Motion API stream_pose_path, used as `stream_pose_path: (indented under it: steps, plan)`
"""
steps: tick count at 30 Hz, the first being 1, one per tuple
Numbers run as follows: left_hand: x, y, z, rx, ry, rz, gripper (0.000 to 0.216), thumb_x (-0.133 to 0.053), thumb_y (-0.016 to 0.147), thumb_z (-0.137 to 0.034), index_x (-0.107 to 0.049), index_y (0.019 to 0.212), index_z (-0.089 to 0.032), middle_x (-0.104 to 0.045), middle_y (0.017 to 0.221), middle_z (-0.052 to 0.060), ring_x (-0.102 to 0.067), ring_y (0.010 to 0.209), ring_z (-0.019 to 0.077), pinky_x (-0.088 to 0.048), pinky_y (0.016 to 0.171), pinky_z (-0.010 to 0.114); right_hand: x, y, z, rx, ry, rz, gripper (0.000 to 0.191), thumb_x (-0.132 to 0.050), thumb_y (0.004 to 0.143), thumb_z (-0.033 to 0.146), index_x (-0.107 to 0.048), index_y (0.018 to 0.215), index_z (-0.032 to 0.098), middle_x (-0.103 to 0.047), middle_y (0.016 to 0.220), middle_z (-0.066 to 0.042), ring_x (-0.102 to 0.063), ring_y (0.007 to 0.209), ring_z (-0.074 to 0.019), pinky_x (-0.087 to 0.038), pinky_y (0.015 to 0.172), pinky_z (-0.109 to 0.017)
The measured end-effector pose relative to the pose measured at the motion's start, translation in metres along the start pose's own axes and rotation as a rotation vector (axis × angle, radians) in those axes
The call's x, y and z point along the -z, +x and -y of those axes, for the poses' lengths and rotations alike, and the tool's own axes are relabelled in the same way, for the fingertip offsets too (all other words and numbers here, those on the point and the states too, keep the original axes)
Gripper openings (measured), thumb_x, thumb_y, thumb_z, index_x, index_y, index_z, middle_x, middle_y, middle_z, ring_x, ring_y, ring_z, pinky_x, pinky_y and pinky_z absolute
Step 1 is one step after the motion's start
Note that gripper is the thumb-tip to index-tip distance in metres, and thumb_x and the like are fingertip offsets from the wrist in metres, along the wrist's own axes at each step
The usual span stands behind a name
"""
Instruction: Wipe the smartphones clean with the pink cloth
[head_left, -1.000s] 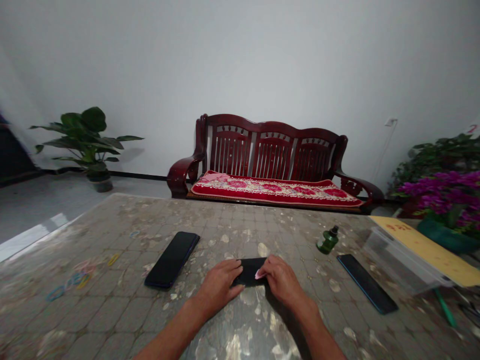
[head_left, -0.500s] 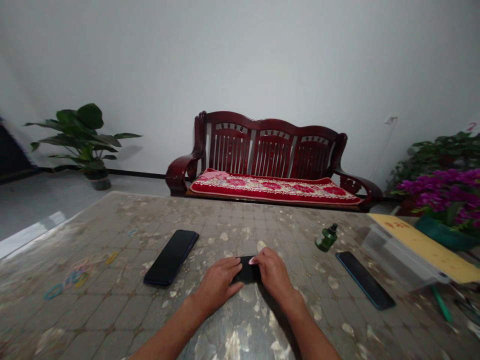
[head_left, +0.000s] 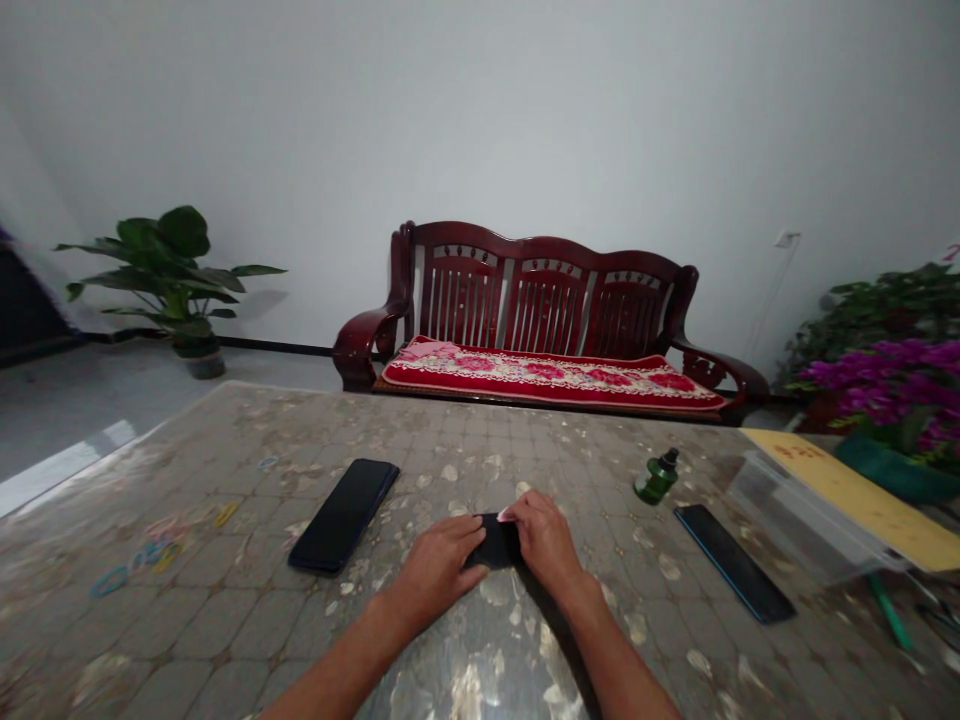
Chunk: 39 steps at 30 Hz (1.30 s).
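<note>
In the head view, a black slab (head_left: 498,545) lies on the desk (head_left: 510,440), well short of its far edge. The left hand (head_left: 439,558) has thumb and fingers parted just enough to hold the slab's left end; the right hand (head_left: 547,540) has its fingers pinched on a pink scrap (head_left: 504,515) over the slab. One phone (head_left: 345,515) lies toward the desk's left edge; a bottle (head_left: 657,478) and another phone (head_left: 733,562) sit toward its right.
</note>
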<state>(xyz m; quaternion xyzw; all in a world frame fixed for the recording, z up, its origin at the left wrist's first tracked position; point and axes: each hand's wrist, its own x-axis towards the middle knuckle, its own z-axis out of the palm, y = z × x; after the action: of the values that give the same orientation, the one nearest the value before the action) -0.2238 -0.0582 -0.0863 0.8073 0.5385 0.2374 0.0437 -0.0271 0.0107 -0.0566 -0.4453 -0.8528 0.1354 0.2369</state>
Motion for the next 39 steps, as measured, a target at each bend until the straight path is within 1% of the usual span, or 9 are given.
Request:
stream_pose_path:
  steps: [3,8,10,16,24,31,33,37,39]
  plan:
    - [0.001,0.0,0.0,0.008,0.0,0.022,0.044,-0.078,0.076,-0.024,-0.069,0.119,-0.018,-0.068,0.128,0.013,-0.064,0.117,0.0301,-0.05,0.105,0.046,-0.001,-0.003,0.002,0.05,0.051,0.026,0.034,-0.048,0.092,0.009,-0.077,0.093,0.026,-0.065,0.09,-0.004,-0.058,0.09,-0.018,-0.043,0.082,-0.026]
    - [0.0,-0.001,0.001,0.023,0.005,0.03,0.043,-0.078,0.078,-0.025,-0.069,0.119,-0.018,-0.067,0.129,0.014,-0.064,0.119,0.0305,-0.049,0.105,0.047,0.007,-0.006,-0.018,-0.028,0.038,-0.04,0.034,-0.047,0.09,0.007,-0.076,0.086,0.023,-0.065,0.089,-0.006,-0.058,0.09,-0.0188,-0.042,0.084,-0.027]
    - [0.0,0.0,0.001,0.017,0.003,0.019,0.042,-0.077,0.078,-0.025,-0.07,0.118,-0.018,-0.068,0.128,0.013,-0.064,0.119,0.0303,-0.05,0.105,0.046,0.008,-0.008,-0.021,-0.025,0.042,-0.051,0.033,-0.047,0.09,0.006,-0.076,0.086,0.022,-0.065,0.089,-0.006,-0.057,0.09,-0.0189,-0.042,0.083,-0.028]
    - [0.0,0.0,0.001,0.015,0.017,0.023,0.041,-0.077,0.079,-0.027,-0.07,0.119,-0.019,-0.068,0.127,0.012,-0.064,0.118,0.0295,-0.05,0.104,0.045,0.004,-0.014,-0.005,0.109,0.127,0.03,0.032,-0.049,0.091,0.008,-0.076,0.087,0.025,-0.064,0.088,-0.003,-0.057,0.088,-0.0172,-0.041,0.081,-0.026]
    - [0.001,0.0,0.001,0.031,-0.002,0.051,0.045,-0.077,0.08,-0.028,-0.068,0.123,-0.019,-0.065,0.132,0.013,-0.062,0.122,0.0293,-0.048,0.107,0.045,0.02,-0.016,-0.026,-0.018,0.05,0.025,0.034,-0.049,0.084,0.002,-0.076,0.084,0.023,-0.064,0.088,-0.005,-0.059,0.09,-0.0182,-0.042,0.083,-0.026]
    - [-0.001,0.004,0.003,0.027,-0.01,0.043,0.042,-0.076,0.08,-0.025,-0.069,0.121,-0.02,-0.066,0.131,0.012,-0.062,0.122,0.0285,-0.048,0.107,0.044,0.014,-0.021,0.001,0.112,0.124,0.097,0.032,-0.05,0.086,0.005,-0.076,0.085,0.024,-0.063,0.088,-0.004,-0.058,0.09,-0.0162,-0.041,0.081,-0.024]
    - [-0.001,0.004,0.004,0.025,-0.018,0.048,0.043,-0.076,0.08,-0.026,-0.068,0.122,-0.019,-0.066,0.131,0.012,-0.062,0.123,0.0286,-0.048,0.108,0.045,0.017,-0.021,-0.002,0.073,0.123,0.096,0.032,-0.049,0.086,0.005,-0.075,0.083,0.023,-0.064,0.087,-0.004,-0.059,0.089,-0.0159,-0.041,0.081,-0.024]
    - [0.0,0.004,0.004,0.027,-0.007,0.061,0.043,-0.075,0.081,-0.026,-0.067,0.124,-0.02,-0.065,0.132,0.012,-0.061,0.123,0.0281,-0.047,0.108,0.044,0.026,-0.021,-0.021,-0.067,0.073,0.07,0.031,-0.049,0.085,0.005,-0.075,0.08,0.021,-0.063,0.081,-0.004,-0.059,0.083,-0.0161,-0.041,0.077,-0.024]
    - [0.001,0.005,0.002,0.029,0.008,0.065,0.043,-0.074,0.082,-0.026,-0.067,0.124,-0.02,-0.065,0.133,0.012,-0.061,0.124,0.0276,-0.047,0.108,0.043,0.026,-0.022,-0.024,-0.086,0.068,0.066,0.031,-0.048,0.083,0.005,-0.075,0.08,0.021,-0.062,0.081,-0.004,-0.059,0.082,-0.0161,-0.041,0.075,-0.024]
